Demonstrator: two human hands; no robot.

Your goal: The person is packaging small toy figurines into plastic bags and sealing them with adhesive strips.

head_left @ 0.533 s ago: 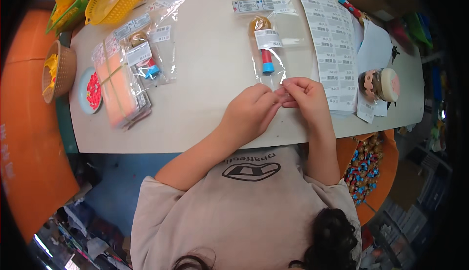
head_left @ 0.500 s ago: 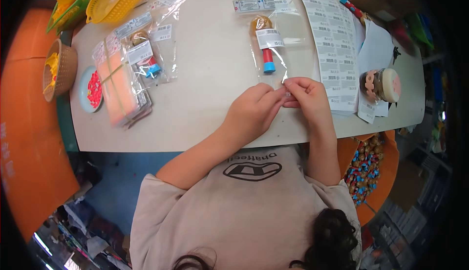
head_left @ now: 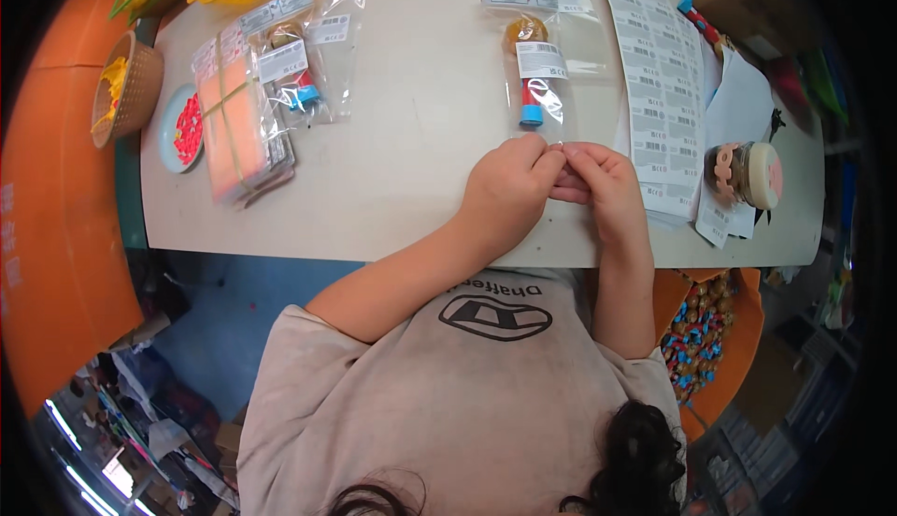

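Note:
A clear plastic bag (head_left: 512,96) lies flat before me, with a printed strip across its far end. Inside is a toy with a round gold head (head_left: 526,28) and a red and blue handle (head_left: 531,110); a white label (head_left: 544,59) covers its middle. At the bag's near end, my left hand (head_left: 512,183) and my right hand (head_left: 607,184) meet, fingertips pinched together. Both seem closed on the bag's near edge, though the fingers hide most of it. To the left is a second bagged toy (head_left: 304,91), also labelled.
Sheets of labels (head_left: 661,96) and a lidded jar (head_left: 747,175) lie to the right. At left are a banded stack of bags (head_left: 229,128), a plate (head_left: 171,147) of small red pieces and a brown basket (head_left: 131,96). An orange container (head_left: 738,367) of toys stands below the table's right edge.
My view has shifted, so the table's things appear a little further right. My hands stay together at the bag's near end, with the fingertips drawn closer.

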